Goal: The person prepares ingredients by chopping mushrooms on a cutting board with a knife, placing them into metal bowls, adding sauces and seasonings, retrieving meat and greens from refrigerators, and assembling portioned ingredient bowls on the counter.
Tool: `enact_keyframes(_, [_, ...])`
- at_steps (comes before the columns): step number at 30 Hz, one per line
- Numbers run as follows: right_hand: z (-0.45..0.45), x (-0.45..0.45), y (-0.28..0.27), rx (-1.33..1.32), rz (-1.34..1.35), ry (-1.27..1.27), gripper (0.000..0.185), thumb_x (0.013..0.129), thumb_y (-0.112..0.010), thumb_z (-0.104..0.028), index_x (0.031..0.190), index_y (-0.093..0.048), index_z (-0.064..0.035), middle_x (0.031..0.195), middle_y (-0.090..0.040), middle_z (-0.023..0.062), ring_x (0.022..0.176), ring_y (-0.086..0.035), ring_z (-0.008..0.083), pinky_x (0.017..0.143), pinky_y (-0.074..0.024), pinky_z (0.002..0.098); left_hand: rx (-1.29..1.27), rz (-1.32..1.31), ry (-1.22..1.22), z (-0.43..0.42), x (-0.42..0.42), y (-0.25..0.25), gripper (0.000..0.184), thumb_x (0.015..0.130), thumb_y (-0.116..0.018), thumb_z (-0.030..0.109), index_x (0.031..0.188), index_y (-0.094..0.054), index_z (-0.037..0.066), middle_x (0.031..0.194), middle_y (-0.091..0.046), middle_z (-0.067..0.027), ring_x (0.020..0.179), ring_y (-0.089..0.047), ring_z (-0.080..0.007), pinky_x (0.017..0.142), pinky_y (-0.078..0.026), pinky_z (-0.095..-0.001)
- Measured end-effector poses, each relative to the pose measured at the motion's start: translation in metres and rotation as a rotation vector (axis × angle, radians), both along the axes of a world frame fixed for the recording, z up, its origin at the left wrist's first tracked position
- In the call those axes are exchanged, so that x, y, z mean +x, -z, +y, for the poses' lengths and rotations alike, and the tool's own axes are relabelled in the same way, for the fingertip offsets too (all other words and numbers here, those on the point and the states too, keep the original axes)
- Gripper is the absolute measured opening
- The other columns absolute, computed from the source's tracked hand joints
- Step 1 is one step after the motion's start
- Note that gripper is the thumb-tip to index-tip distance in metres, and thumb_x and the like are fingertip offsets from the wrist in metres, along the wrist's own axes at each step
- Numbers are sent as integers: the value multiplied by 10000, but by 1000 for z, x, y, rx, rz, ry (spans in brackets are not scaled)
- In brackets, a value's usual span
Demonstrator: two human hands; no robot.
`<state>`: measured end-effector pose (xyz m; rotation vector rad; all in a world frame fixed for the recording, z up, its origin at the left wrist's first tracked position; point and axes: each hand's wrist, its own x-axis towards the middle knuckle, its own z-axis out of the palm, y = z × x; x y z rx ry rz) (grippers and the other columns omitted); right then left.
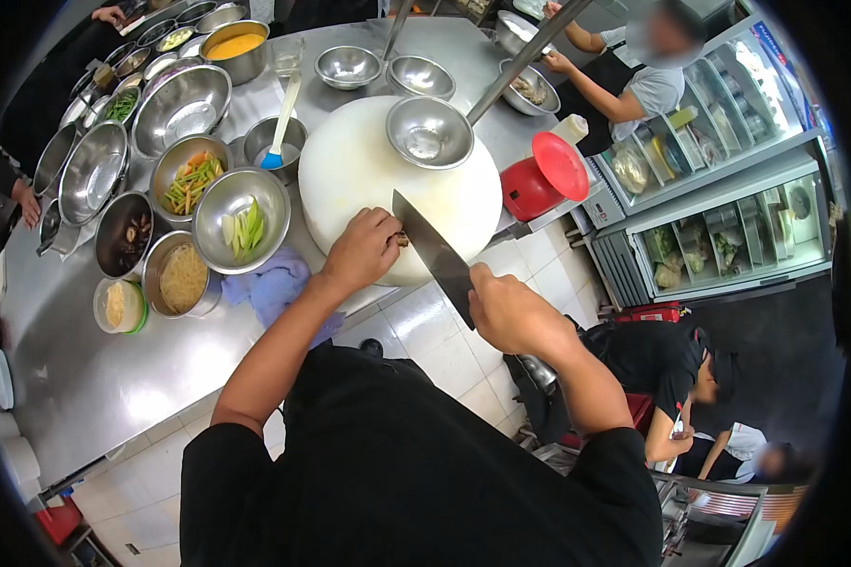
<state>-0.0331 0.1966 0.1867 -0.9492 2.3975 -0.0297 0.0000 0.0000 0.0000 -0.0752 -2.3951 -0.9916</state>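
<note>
My right hand is wrapped round the handle of a cleaver, whose broad blade slants across the near part of a round white cutting board. Close beside the blade, my left hand presses a small brown piece of food onto the board with curled fingers. The piece is mostly hidden by the fingers, and its kind is unclear. A metal bowl rests at the board's far side.
Left of the board stand a bowl of cut green stalks, a bowl of mixed vegetables, a pot of pale shreds and a purple cloth. A red scale is at right. Metal poles rise behind the board. Other people work nearby.
</note>
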Motion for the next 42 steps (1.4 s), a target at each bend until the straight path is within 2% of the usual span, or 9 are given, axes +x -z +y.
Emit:
enact_keyframes(8, [-4,-2,34,-34,21,-39,190,847,-438,-57,943,-440,106,780,-584,367,794,-595,507,729,-471,546,-20,64,-30,2,-2,3,106,738,-594,25,839,-562,23,840,-531,-126,823,-521,-310,756,-448,-394])
enact_keyframes(15, [-1,-3,-2,17,-47,-51,198,866,-423,-67,940,-442,115,788,-585,371,785,-596,512,725,-467,549,-2,42,-30,2,0,3,132,733,-604,6,863,-581,-7,876,-559,-137,847,-532,-316,767,-453,-387])
enact_keyframes(18, [0,-3,31,-73,-30,-28,187,862,-426,-62,927,-440,113,776,-585,369,785,-596,510,722,-464,552,9,39,-31,2,1,3,134,741,-600,6,872,-580,-4,885,-563,-137,848,-533,-315,768,-453,-390])
enact_keyframes(21, [1,-2,28,-48,-84,20,175,855,-427,-55,918,-438,108,763,-584,367,786,-598,506,728,-466,551,50,11,-5,1,5,0,143,753,-604,6,894,-581,-2,893,-569,-135,875,-540,-316,789,-454,-384])
enact_keyframes(23, [5,-5,33,-73,-55,-3,173,853,-426,-52,920,-438,107,764,-585,367,785,-598,506,727,-467,550,310,43,-45,3,11,-6,153,765,-610,7,915,-583,4,891,-572,-135,904,-549,-314,804,-458,-374])
enact_keyframes(26, [6,-3,36,-101,-21,-36,172,851,-425,-47,926,-438,106,762,-586,364,778,-599,505,725,-468,548,137,128,-17,-3,13,-10,154,765,-617,6,915,-583,-2,906,-572,-138,922,-554,-313,808,-462,-368])
enact_keyframes(29, [2,1,33,-85,-15,-39,177,850,-430,-47,937,-438,106,760,-587,362,772,-601,502,725,-468,549,90,-6,57,-4,8,-2,146,766,-609,0,909,-586,-8,919,-570,-143,918,-551,-311,801,-461,-370])
enact_keyframes(36, [0,5,2,-20,-18,-10,190,852,-446,-58,955,-450,101,783,-590,365,782,-602,498,740,-468,542,27,14,23,-1,4,-2,128,751,-597,-9,878,-586,-10,868,-558,-138,858,-537,-314,776,-452,-383])
enact_keyframes(42, [-1,3,32,-83,-18,-21,191,864,-444,-69,936,-459,108,786,-584,374,798,-599,502,738,-466,543,31,22,13,0,5,1,118,746,-596,-12,862,-576,-5,853,-548,-136,842,-529,-317,761,-447,-389])
